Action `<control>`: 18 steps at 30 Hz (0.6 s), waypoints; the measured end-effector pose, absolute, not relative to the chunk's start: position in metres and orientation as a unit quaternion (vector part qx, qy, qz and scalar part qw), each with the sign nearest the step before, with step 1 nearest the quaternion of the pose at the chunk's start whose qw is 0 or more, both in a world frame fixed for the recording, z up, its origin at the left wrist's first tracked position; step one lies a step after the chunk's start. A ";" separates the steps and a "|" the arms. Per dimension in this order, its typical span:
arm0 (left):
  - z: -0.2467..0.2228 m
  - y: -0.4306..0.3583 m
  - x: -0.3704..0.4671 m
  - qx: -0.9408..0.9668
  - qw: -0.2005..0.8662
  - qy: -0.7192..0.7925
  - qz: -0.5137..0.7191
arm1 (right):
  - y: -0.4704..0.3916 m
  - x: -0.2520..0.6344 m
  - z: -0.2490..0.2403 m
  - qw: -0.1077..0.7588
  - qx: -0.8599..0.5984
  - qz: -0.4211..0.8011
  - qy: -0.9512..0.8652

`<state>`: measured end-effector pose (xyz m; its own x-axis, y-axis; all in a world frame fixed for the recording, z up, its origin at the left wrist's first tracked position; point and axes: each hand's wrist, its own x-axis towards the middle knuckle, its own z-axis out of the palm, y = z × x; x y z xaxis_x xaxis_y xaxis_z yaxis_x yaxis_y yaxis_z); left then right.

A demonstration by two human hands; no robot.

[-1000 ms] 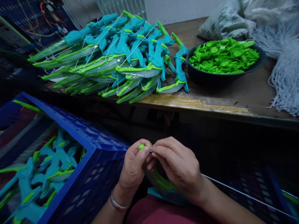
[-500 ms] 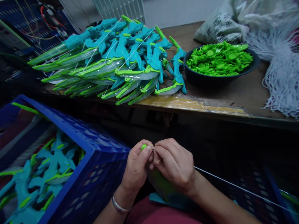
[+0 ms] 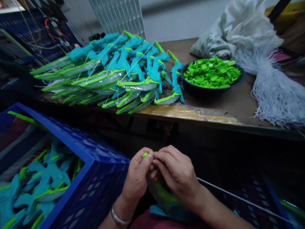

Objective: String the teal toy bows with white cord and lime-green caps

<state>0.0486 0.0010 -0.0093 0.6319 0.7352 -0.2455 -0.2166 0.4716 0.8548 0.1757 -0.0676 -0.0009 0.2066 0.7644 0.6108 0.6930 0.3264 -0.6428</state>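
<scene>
My left grip [image 3: 136,176] clamps a green tip [image 3: 145,155] beside the thumb — my right grip [image 3: 178,173] pinched alongside; desk [image 3: 238,103] ahead bears piled bows [image 3: 122,62] — pale wall [image 3: 166,27] behind

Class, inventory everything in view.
table: one, brown, back
toy bows: many, teal-green, table, crates
bowl: one, dark, on table
small parts: many, green, in bowl
sack: one, whitish, behind bowl
string bundle: one, white, beside bowl
crates: several, blue, both sides
cables: several, mixed, upper left
taut string: one, white, lower right
held bow: one, teal-green, lap
bracelet: one, silver, left wrist
left hand: one, ungloved, pinching green tip
right hand: one, ungloved, beside left
</scene>
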 end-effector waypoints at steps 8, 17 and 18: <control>0.005 0.009 0.064 0.401 0.819 0.264 0.315 | -0.087 0.192 0.026 0.369 -0.632 -0.027 -0.681; 0.068 0.035 0.095 0.427 0.789 0.181 0.402 | -0.088 0.188 0.075 0.316 -0.628 -0.278 -0.655; 0.086 0.048 0.099 0.421 0.767 0.167 0.454 | -0.089 0.188 0.077 0.333 -0.613 -0.290 -0.655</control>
<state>0.0991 0.0478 0.0858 0.5327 0.8368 0.1262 -0.5554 0.2332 0.7982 0.1883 -0.0895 0.0774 -0.0264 0.6100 0.7919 0.9963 0.0810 -0.0292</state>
